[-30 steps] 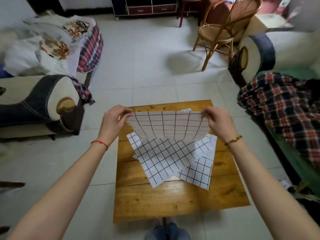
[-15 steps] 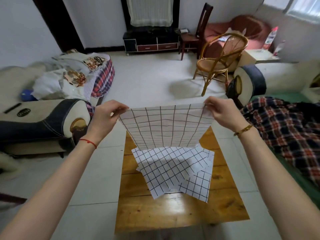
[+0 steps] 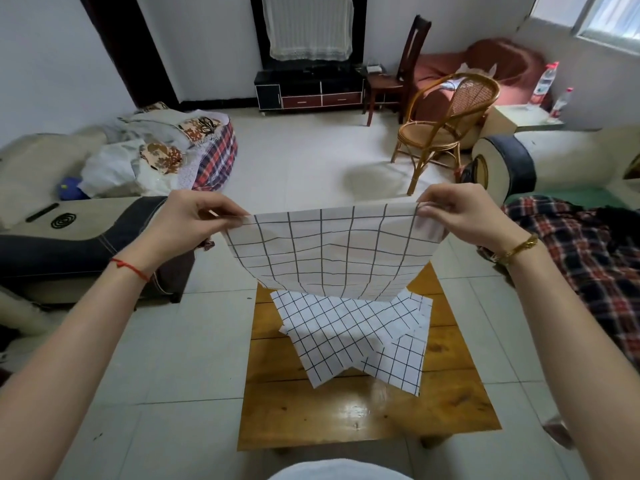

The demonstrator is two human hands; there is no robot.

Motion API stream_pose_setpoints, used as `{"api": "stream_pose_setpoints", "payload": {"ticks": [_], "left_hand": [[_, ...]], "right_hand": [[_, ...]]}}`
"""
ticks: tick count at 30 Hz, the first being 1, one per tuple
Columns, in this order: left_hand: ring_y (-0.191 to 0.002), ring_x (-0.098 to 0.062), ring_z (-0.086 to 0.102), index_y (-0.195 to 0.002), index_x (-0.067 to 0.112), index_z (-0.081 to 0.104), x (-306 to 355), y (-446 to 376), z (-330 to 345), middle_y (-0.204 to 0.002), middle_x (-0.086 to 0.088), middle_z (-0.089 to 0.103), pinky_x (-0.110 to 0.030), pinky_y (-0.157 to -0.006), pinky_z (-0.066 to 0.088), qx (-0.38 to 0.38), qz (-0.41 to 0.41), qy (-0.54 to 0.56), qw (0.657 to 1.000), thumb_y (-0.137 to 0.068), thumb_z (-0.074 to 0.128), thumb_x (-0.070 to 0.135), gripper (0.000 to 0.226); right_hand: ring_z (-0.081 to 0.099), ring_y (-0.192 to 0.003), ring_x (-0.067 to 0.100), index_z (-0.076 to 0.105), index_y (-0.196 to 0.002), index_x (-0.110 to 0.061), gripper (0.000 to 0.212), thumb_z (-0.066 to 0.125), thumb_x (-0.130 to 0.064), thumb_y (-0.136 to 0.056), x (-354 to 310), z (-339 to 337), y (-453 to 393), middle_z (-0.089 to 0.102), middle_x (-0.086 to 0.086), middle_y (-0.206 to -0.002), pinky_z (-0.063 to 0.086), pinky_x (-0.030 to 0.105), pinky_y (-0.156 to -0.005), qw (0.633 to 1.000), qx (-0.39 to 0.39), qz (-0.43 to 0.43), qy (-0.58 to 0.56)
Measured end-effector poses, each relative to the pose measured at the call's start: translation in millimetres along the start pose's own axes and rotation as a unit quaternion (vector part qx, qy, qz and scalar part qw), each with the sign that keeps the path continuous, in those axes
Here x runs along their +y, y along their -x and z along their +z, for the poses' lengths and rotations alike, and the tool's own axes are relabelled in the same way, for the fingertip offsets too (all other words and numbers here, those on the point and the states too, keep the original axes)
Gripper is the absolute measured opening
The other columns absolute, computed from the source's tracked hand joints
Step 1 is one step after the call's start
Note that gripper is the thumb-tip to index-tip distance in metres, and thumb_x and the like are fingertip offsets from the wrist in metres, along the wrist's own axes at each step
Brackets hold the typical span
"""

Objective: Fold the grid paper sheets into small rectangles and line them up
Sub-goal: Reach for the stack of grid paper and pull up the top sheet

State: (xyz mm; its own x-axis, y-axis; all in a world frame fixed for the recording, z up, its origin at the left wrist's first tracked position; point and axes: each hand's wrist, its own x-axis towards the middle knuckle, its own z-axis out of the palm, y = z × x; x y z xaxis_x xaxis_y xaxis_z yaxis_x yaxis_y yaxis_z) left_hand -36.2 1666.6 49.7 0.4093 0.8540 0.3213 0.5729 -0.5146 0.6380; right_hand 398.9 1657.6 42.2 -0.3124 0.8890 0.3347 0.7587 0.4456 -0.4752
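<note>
I hold one white grid paper sheet [image 3: 332, 251] up in the air above the far end of the wooden table [image 3: 367, 414]. My left hand [image 3: 188, 223] pinches its top left corner and my right hand [image 3: 464, 216] pinches its top right corner. The sheet hangs down and bows toward me. Below it, a loose pile of unfolded grid sheets [image 3: 356, 334] lies spread on the table, its far part hidden by the held sheet.
A sofa armrest [image 3: 86, 237] stands left of the table, and a sofa with a plaid blanket [image 3: 581, 258] is on the right. A rattan chair [image 3: 446, 123] and a TV cabinet [image 3: 308, 91] stand farther back on the tiled floor.
Both hands have lifted the sheet higher off the pile and stretched it wider. The view has tilted up, showing more of the room.
</note>
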Motion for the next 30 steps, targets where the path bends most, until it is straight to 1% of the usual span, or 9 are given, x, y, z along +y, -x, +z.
{"api": "stream_pose_setpoints", "payload": {"ticks": [5, 8, 11, 14, 17, 19, 23, 27, 30], "left_hand": [[-0.086, -0.024, 0.072, -0.091, 0.027, 0.077, -3.0, 6.3, -9.1, -0.092, 0.001, 0.076, -0.052, -0.083, 0.057, -0.08, -0.067, 0.037, 0.994, -0.07, 0.076, 0.031, 0.022], [-0.082, -0.031, 0.07, -0.093, 0.03, 0.077, -0.8, 6.5, -13.2, -0.09, -0.004, 0.075, -0.056, -0.083, 0.056, -0.115, -0.1, 0.063, 0.986, -0.066, 0.077, 0.034, 0.027], [-0.085, -0.031, 0.069, -0.094, 0.026, 0.077, 2.9, 2.2, -16.7, -0.091, -0.006, 0.075, -0.046, -0.084, 0.057, -0.151, -0.135, 0.088, 0.975, -0.066, 0.08, 0.033, 0.029], [-0.08, -0.022, 0.069, -0.094, 0.023, 0.077, 1.3, -5.2, -15.7, -0.092, -0.008, 0.074, -0.028, -0.073, 0.057, -0.172, -0.161, 0.102, 0.967, -0.071, 0.079, 0.026, 0.023], [-0.073, -0.013, 0.066, -0.095, 0.014, 0.076, -7.2, -15.6, -5.0, -0.091, -0.009, 0.073, -0.019, -0.064, 0.056, -0.167, -0.184, 0.112, 0.962, -0.076, 0.074, 0.015, 0.02], [-0.074, -0.014, 0.066, -0.099, 0.01, 0.075, -19.6, -22.6, 7.3, -0.092, -0.011, 0.074, -0.017, -0.063, 0.055, -0.162, -0.192, 0.107, 0.962, -0.078, 0.074, 0.011, 0.021], [-0.082, -0.022, 0.068, -0.101, 0.004, 0.074, -56.8, -33.0, 40.1, -0.097, -0.019, 0.073, -0.019, -0.07, 0.057, -0.124, -0.198, 0.09, 0.968, -0.081, 0.074, 0.007, 0.019], [-0.092, -0.02, 0.069, -0.097, 0.008, 0.075, -94.9, -36.9, 78.1, -0.095, -0.007, 0.074, -0.026, -0.086, 0.055, -0.078, -0.19, 0.052, 0.977, -0.083, 0.073, 0.008, 0.014], [-0.09, -0.021, 0.068, -0.093, 0.01, 0.077, -124.0, -36.8, 108.1, -0.093, -0.008, 0.074, -0.033, -0.088, 0.053, -0.048, -0.209, 0.041, 0.976, -0.084, 0.073, 0.009, 0.01]], "right_hand": [[0.069, -0.064, 0.021, 0.066, -0.093, -0.01, 0.013, 0.062, -0.021, -0.089, -9.2, 1.8, 8.8, 0.067, 0.01, -0.082, 0.057, 0.04, -0.049, 0.993, -0.064, 0.051, -0.084], [0.067, -0.065, 0.03, 0.067, -0.091, -0.013, 0.01, 0.063, -0.022, -0.089, -9.8, 2.3, 9.1, 0.067, 0.016, -0.082, 0.056, 0.038, -0.046, 0.989, -0.089, 0.067, -0.097], [0.067, -0.063, 0.027, 0.068, -0.092, -0.011, 0.013, 0.063, -0.023, -0.088, -7.9, 3.8, 9.5, 0.067, 0.014, -0.085, 0.056, 0.037, -0.045, 0.98, -0.109, 0.098, -0.138], [0.066, -0.064, 0.025, 0.067, -0.094, -0.009, 0.017, 0.062, -0.025, -0.088, -2.4, 6.1, 7.8, 0.066, 0.011, -0.084, 0.055, 0.033, -0.045, 0.971, -0.127, 0.119, -0.162], [0.064, -0.065, 0.025, 0.067, -0.096, -0.008, 0.019, 0.062, -0.025, -0.089, 10.6, 16.3, 2.8, 0.064, 0.013, -0.086, 0.056, 0.033, -0.047, 0.969, -0.117, 0.139, -0.167], [0.065, -0.068, 0.022, 0.067, -0.097, -0.01, 0.018, 0.062, -0.026, -0.09, 21.9, 29.5, -1.1, 0.065, 0.01, -0.086, 0.056, 0.03, -0.05, 0.973, -0.1, 0.148, -0.148], [0.064, -0.057, 0.01, 0.066, -0.092, -0.01, 0.015, 0.062, -0.024, -0.091, 44.2, 67.4, -9.5, 0.064, 0.005, -0.082, 0.053, 0.024, -0.045, 0.973, -0.078, 0.177, -0.127], [0.067, -0.057, 0.02, 0.066, -0.089, -0.012, 0.011, 0.062, -0.022, -0.092, 74.0, 113.0, -15.1, 0.066, 0.004, -0.078, 0.056, 0.035, -0.044, 0.964, -0.061, 0.227, -0.122], [0.067, -0.06, 0.023, 0.066, -0.084, -0.017, 0.009, 0.061, -0.02, -0.091, 94.7, 147.6, -15.3, 0.064, -0.003, -0.075, 0.055, 0.033, -0.042, 0.958, -0.034, 0.257, -0.123]]}}
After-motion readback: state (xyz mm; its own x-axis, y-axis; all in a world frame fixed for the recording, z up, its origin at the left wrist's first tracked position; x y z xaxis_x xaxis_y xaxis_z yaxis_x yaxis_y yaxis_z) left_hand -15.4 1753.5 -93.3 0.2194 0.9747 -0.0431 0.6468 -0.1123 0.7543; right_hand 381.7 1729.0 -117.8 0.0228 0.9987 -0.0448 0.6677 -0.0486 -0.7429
